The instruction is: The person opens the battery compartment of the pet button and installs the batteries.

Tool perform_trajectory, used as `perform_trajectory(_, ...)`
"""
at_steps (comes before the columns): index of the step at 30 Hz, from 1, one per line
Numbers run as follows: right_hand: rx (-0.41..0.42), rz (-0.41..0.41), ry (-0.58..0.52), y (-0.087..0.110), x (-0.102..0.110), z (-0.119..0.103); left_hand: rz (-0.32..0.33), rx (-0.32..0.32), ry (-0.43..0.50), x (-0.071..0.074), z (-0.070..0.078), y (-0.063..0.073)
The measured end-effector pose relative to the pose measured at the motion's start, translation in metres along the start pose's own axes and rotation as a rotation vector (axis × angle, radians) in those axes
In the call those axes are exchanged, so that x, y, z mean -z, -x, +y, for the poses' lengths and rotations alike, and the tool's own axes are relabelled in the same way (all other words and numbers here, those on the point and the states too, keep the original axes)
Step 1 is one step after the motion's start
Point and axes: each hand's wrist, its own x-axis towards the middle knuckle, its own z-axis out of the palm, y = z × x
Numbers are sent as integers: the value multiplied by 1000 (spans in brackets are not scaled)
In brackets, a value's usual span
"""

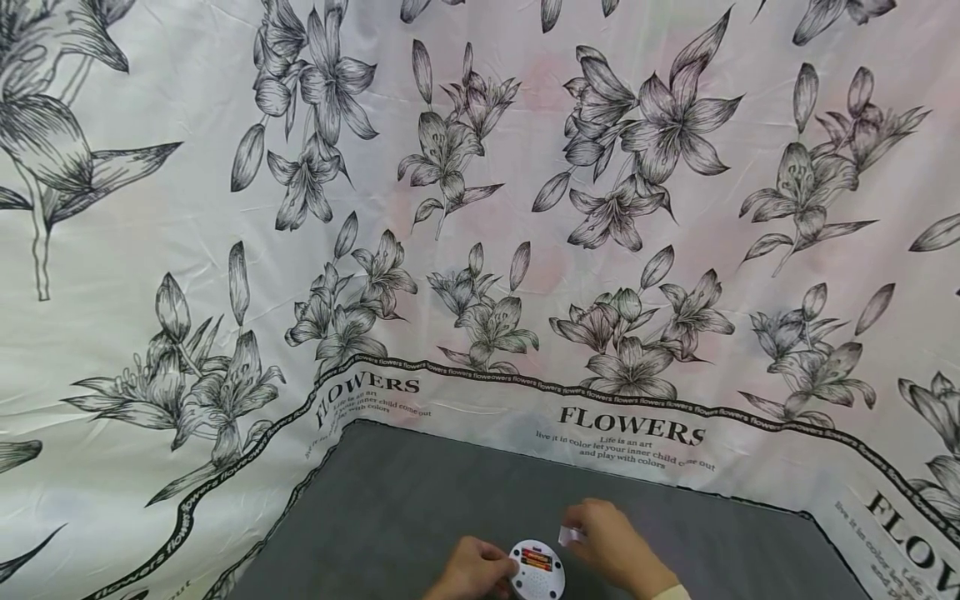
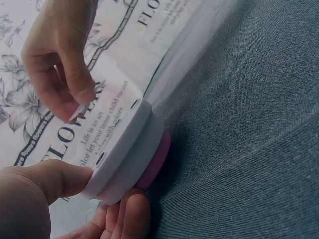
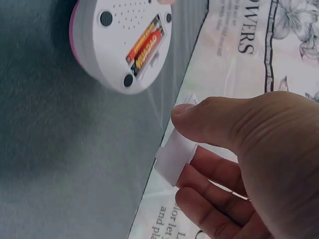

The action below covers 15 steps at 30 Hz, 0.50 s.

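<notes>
In the head view, a round white battery-powered device [image 1: 536, 581] shows its underside, with two red and orange batteries [image 1: 537, 559] in an uncovered compartment. My left hand [image 1: 474, 570] grips its left edge, thumb on the underside and fingers beneath. A magenta part [image 2: 155, 160] shows on the opposite face in the left wrist view. To the right, my right hand [image 1: 609, 540] pinches a small white battery cover [image 3: 175, 155] between thumb and fingers, apart from the device. Dark round feet [image 3: 106, 19] and a patch of small holes surround the compartment.
A dark grey fabric-like surface [image 1: 420, 492] lies under both hands. White curtain-like sheeting [image 1: 495, 217] printed with black flowers and lettering rises behind it and along both sides. A black edge line [image 1: 675, 486] marks where the two meet.
</notes>
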Motion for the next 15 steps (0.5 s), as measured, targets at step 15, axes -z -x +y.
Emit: perform_trajectory(15, -15, -99, -122, -18, -25, -11, -10, -1, 6, 2, -1, 0)
